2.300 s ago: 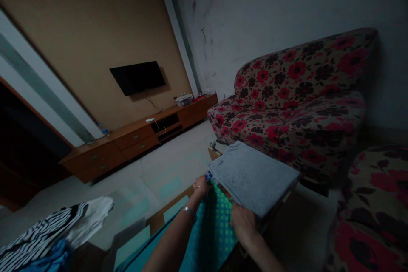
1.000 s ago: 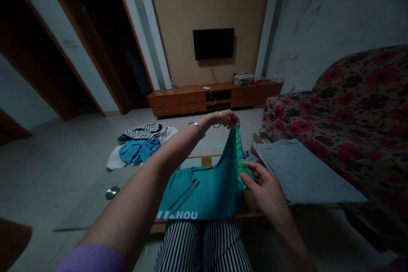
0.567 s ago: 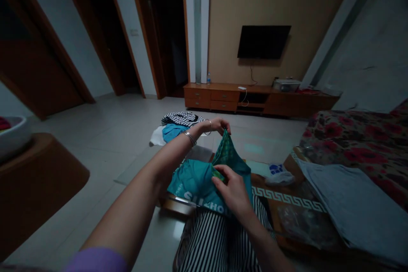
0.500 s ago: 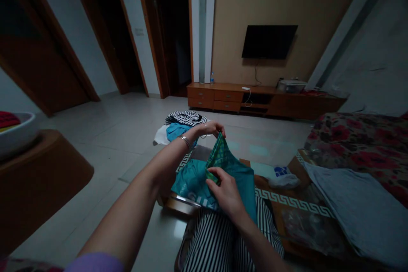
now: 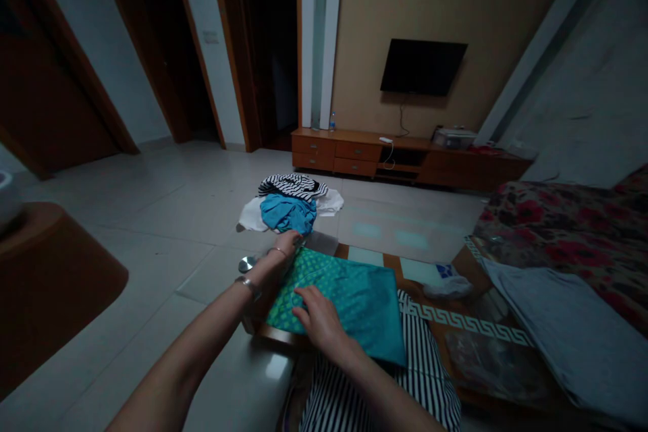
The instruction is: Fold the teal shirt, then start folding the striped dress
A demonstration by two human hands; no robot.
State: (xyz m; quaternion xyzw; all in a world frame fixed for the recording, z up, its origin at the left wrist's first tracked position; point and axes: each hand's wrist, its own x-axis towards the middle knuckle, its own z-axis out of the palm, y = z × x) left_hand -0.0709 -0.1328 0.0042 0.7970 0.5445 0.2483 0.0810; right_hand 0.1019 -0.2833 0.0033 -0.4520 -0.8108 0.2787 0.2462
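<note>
A teal garment with a green checked part (image 5: 362, 300) lies spread as a folded rectangle on the near side of the low table, reaching over my striped trousers (image 5: 430, 351). My left hand (image 5: 288, 244) is closed on its far left corner; the fingertips are partly hidden. Over the green checked part rests my right hand (image 5: 320, 318), palm down, with fingers stretched and slightly apart. Just beyond my left hand sits a pile with a blue cloth (image 5: 289, 214), a black-and-white striped cloth (image 5: 291, 185) and white cloth (image 5: 252, 215).
To the right, a pale grey folded cloth (image 5: 577, 331) lies on the table (image 5: 470, 324), near a clear plastic bag (image 5: 448, 287). A flower-patterned sofa (image 5: 541, 216) stands beyond it. At left is a brown rounded stand (image 5: 55, 283). A low cabinet (image 5: 354, 152) lines the far wall.
The garment's raised corner has come down and left, so the checked part now lies flat. My left hand lowered with it. My right hand moved left and its fingers opened from a pinch.
</note>
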